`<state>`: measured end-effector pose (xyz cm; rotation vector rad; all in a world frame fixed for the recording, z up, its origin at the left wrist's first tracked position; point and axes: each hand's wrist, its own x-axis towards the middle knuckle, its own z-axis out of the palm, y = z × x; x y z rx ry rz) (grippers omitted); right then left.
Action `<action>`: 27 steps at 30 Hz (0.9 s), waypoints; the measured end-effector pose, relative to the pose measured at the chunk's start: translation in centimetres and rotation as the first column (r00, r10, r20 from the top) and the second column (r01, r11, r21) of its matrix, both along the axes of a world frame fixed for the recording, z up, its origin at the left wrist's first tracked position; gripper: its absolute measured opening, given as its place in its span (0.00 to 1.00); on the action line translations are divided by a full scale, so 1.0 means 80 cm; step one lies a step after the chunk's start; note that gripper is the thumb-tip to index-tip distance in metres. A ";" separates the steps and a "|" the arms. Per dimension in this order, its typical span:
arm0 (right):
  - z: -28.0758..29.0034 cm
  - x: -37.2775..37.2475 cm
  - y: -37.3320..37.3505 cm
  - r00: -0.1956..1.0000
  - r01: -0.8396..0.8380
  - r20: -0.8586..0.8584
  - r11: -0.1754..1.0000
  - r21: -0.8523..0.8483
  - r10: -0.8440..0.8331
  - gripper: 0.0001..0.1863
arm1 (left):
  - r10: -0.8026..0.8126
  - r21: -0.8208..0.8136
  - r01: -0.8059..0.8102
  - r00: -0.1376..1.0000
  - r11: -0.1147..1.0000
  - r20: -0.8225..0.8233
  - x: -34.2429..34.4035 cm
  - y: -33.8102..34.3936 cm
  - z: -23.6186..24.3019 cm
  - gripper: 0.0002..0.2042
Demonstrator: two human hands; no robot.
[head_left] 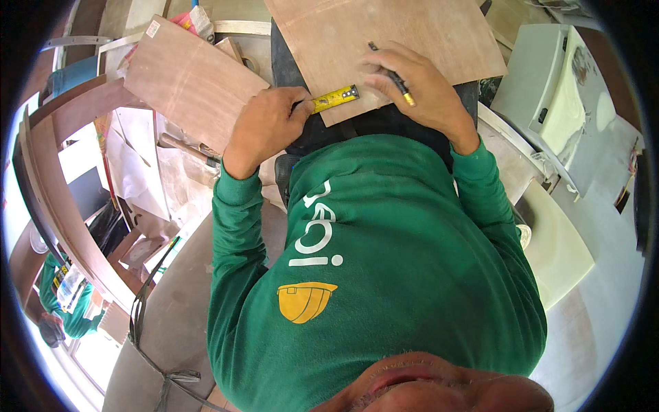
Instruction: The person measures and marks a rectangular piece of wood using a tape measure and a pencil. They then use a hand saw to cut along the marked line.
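Note:
My left hand (266, 127) is closed around a tape measure, its case mostly hidden in the fingers. A short length of yellow tape blade (335, 98) sticks out to the right, over the near corner of a thin plywood board (405, 34). My right hand (429, 89) is above the same board, its fingers slightly blurred. Held in it is a slim dark pen (392, 74) with a gold-coloured end pointing towards me. The pen appears to be off the board's surface.
A second plywood panel (189, 79) with a small label lies to the left. Near it is a wooden-handled tool (189, 148). Curved wooden framing (65, 206) stands at far left, with another person in green (82, 305) beyond. Pale cabinet-like pieces (528, 82) are at right.

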<state>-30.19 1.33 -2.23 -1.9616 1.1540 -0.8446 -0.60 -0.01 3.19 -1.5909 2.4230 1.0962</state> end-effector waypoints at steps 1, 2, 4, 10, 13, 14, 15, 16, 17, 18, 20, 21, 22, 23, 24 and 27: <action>0.001 0.004 0.002 0.999 -0.037 -0.037 0.999 0.005 0.037 0.16 | -0.008 -0.001 0.008 1.000 1.000 0.012 -0.001 0.004 -0.001 0.13; 0.002 0.008 0.003 0.995 -0.073 -0.073 0.997 0.011 0.074 0.16 | -0.015 -0.001 0.015 1.000 1.000 0.023 -0.003 0.008 -0.002 0.13; -0.004 0.014 0.006 0.984 -0.129 -0.125 0.991 -0.030 0.124 0.14 | -0.007 -0.042 0.008 1.000 0.999 0.027 -0.006 0.017 -0.014 0.13; -0.022 0.026 0.013 0.963 -0.190 -0.213 0.976 -0.102 0.166 0.11 | 0.048 -0.012 -0.047 0.998 0.999 0.029 -0.004 0.035 -0.034 0.14; -0.022 0.026 0.011 0.960 -0.206 -0.207 0.976 -0.076 0.187 0.11 | 0.057 -0.051 -0.058 0.998 0.997 -0.015 0.001 0.042 -0.040 0.14; -0.020 0.023 0.011 0.962 -0.212 -0.193 0.975 -0.066 0.195 0.11 | 0.059 -0.077 -0.061 0.998 0.995 -0.033 0.003 0.044 -0.041 0.14; -0.018 0.022 0.011 0.963 -0.217 -0.178 0.975 -0.057 0.204 0.11 | 0.065 -0.063 -0.066 0.998 0.996 -0.020 0.004 0.044 -0.039 0.14; -0.017 0.019 0.011 0.964 -0.206 -0.182 0.977 -0.046 0.195 0.11 | 0.071 -0.050 -0.071 0.997 0.996 -0.007 0.004 0.045 -0.036 0.14; -0.017 0.017 0.012 0.965 -0.195 -0.185 0.980 -0.036 0.186 0.11 | 0.077 -0.036 -0.077 0.997 0.996 0.006 0.005 0.045 -0.034 0.14; -0.016 0.016 0.012 0.966 -0.185 -0.189 0.982 -0.025 0.177 0.11 | 0.068 -0.049 -0.068 0.998 0.996 -0.002 0.007 0.045 -0.036 0.14; -0.016 0.017 0.014 0.966 -0.179 -0.195 0.983 -0.032 0.170 0.11 | 0.056 -0.072 -0.058 0.998 0.996 -0.022 0.011 0.050 -0.043 0.13; -0.016 0.018 0.015 0.966 -0.177 -0.198 0.984 -0.035 0.167 0.11 | 0.052 -0.089 -0.053 0.999 0.995 -0.017 0.011 0.051 -0.043 0.13; -0.016 0.018 0.017 0.967 -0.171 -0.202 0.983 -0.059 0.156 0.11 | 0.049 -0.106 -0.050 0.999 0.993 -0.012 0.009 0.053 -0.041 0.13; -0.015 0.020 0.019 0.968 -0.166 -0.205 0.983 -0.083 0.146 0.11 | 0.046 -0.122 -0.047 0.999 0.991 -0.006 0.009 0.055 -0.040 0.13; -0.015 0.021 0.022 0.969 -0.160 -0.208 0.981 -0.107 0.135 0.11 | 0.042 -0.129 -0.043 0.999 0.991 -0.016 0.011 0.056 -0.042 0.13; -0.020 0.023 0.023 0.968 -0.165 -0.213 0.978 -0.129 0.136 0.12 | 0.051 -0.139 -0.056 0.998 0.989 -0.043 0.015 0.060 -0.047 0.13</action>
